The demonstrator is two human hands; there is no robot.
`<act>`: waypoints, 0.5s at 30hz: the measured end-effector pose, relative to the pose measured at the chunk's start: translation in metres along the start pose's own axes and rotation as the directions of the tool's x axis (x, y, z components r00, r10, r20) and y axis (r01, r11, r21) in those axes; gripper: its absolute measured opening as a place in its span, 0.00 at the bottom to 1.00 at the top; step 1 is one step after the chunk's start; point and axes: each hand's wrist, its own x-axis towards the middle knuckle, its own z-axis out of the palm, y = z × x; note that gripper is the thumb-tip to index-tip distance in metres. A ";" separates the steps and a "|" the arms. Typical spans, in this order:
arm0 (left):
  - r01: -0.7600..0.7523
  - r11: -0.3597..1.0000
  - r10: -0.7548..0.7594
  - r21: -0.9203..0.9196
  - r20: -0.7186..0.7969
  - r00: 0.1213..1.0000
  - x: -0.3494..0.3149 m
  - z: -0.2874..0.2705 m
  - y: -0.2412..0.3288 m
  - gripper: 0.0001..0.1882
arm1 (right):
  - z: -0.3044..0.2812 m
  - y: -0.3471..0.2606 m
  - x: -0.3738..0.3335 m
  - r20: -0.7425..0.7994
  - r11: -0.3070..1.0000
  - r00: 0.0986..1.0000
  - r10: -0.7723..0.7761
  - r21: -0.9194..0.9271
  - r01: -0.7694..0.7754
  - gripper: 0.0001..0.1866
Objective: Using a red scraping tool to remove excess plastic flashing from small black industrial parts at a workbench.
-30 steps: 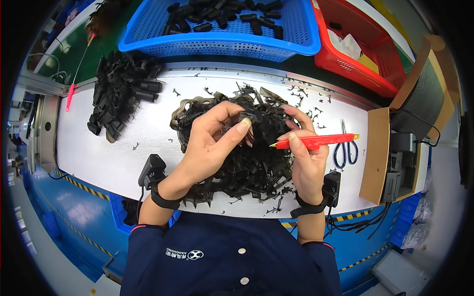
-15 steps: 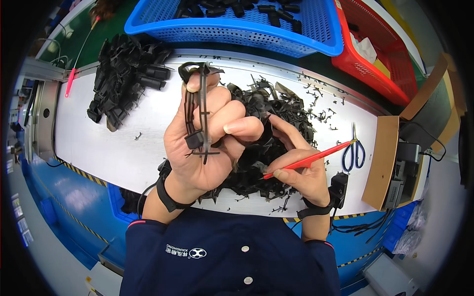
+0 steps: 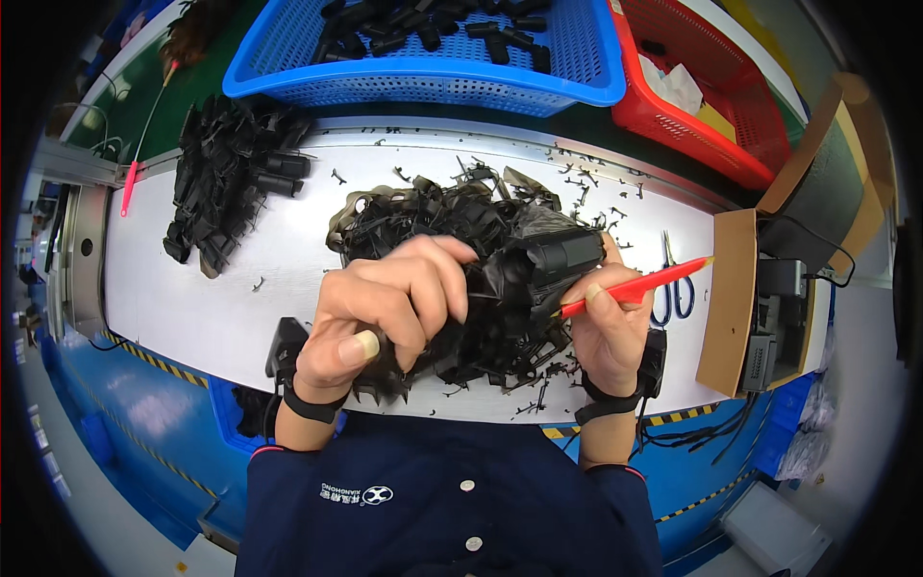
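My right hand [image 3: 615, 322] grips a slim red-handled tool [image 3: 639, 287], its pointed end directed left. The same hand also holds a black plastic part [image 3: 567, 255] with a ribbed, rounded block, over the pile; some of its fingers are hidden behind the part. To the left, my left hand [image 3: 385, 303] hovers at the pile's near side with loosely bent fingers and the thumb apart. Nothing shows in it, and its fingers are slightly blurred. Beneath both hands spreads a heap of black plastic parts and thin offcuts [image 3: 413, 212].
Another heap of black parts [image 3: 226, 183] lies at the left. Behind the table stand a blue basket [image 3: 423, 91] of black pieces and a red basket [image 3: 692, 130]. Dark-handled scissors [image 3: 685, 298] lie beside an open cardboard box [image 3: 728, 303]. Small black scraps dot the white tabletop.
The thin black strip-like piece has left my left hand, which has lowered and turned over. My right hand has lifted the black part into view, still gripping the red-handled tool.
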 end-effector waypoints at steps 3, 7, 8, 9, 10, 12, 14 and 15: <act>0.169 0.845 0.026 0.507 -0.355 0.935 -0.003 -0.004 0.004 0.26 | -0.004 -0.004 0.002 0.064 0.983 0.994 -0.086 -0.156 0.095 0.06; 0.233 0.816 -0.053 0.529 -0.333 0.941 0.001 0.003 0.006 0.11 | 0.001 -0.002 0.004 0.288 0.966 0.957 -0.029 -0.239 0.101 0.05; 0.327 0.844 -0.236 0.425 -0.253 0.938 0.001 0.007 0.007 0.11 | 0.003 -0.001 0.005 0.346 0.954 0.937 -0.035 -0.269 0.134 0.04; 0.346 0.816 -0.306 0.463 -0.162 0.938 0.001 0.009 0.007 0.13 | 0.005 -0.001 0.003 0.358 0.948 0.934 0.009 -0.300 0.106 0.05; 0.357 0.781 -0.375 0.513 -0.072 0.924 0.001 0.011 0.007 0.15 | 0.006 -0.001 0.003 0.358 0.946 0.933 0.042 -0.314 0.077 0.05; 0.489 0.759 -0.488 0.431 -0.122 0.865 -0.002 0.015 0.007 0.14 | 0.007 -0.003 0.004 0.333 0.935 0.937 0.110 -0.353 0.016 0.05; 0.556 0.762 -0.540 0.332 -0.148 0.829 -0.005 0.017 0.002 0.12 | 0.006 -0.005 0.004 0.310 0.910 0.932 0.189 -0.412 -0.047 0.05; 0.577 0.771 -0.562 0.269 -0.139 0.815 -0.006 0.016 0.000 0.14 | 0.006 -0.004 0.006 0.328 0.913 0.935 0.136 -0.408 0.010 0.05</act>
